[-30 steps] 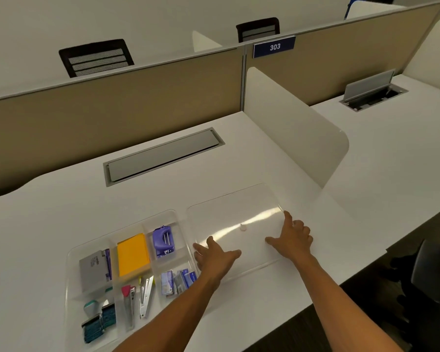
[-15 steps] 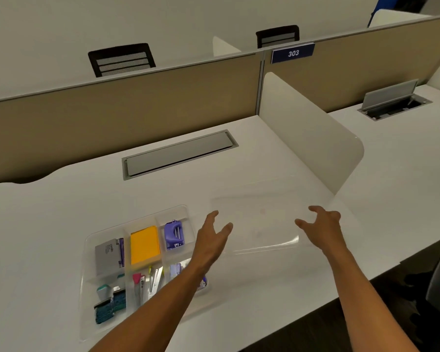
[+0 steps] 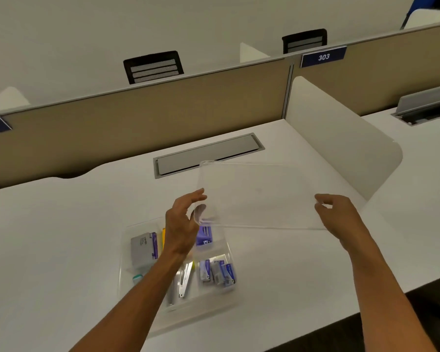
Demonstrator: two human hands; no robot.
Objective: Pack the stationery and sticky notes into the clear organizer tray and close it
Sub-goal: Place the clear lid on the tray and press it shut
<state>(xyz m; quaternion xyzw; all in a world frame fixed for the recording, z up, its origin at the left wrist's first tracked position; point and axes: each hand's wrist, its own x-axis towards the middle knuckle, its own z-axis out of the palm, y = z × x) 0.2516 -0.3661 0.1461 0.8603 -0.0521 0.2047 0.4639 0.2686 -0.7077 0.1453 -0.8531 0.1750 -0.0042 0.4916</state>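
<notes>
While the clear lid (image 3: 259, 196) hangs tilted above the worktop (image 3: 61, 237), right of the filled organizer tray (image 3: 137, 295), we judge packing done, closing left; our left hand (image 3: 183, 224) and right hand (image 3: 341, 217) pinch its edges; a second ago it lay flat.
</notes>
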